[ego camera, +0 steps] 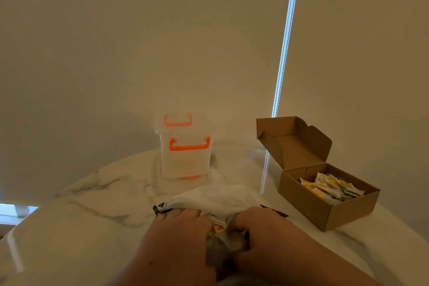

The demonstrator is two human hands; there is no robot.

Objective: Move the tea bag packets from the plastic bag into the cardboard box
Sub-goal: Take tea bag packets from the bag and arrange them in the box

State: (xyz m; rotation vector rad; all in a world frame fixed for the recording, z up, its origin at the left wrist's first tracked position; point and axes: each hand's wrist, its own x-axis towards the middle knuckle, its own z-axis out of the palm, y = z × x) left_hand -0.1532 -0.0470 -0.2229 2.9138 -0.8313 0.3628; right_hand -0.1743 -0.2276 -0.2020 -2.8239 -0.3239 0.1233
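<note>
Head view looks down on a round marble counter (97, 223). Near its front edge lies a crumpled white plastic bag (216, 197), its mouth toward the person. The left grip (178, 227) lies on the bag's left side, fingers bent down over the film and holding it. The right grip (260, 225) is narrow, with fingers curled into the bag's mouth. Between the two shows a tea bag packet (219, 229) with a yellow and red label, touching the right fingers; I cannot tell whether they pinch it or only the film. To the right, apart from the bag, stands the cardboard box (308, 206), its lid tilted back, with a pile of tea bag packets (334, 188) inside. Behind the bag stands a clear container (185, 160) with orange handles. A bright strip of light (286, 39) runs down the wall.
</note>
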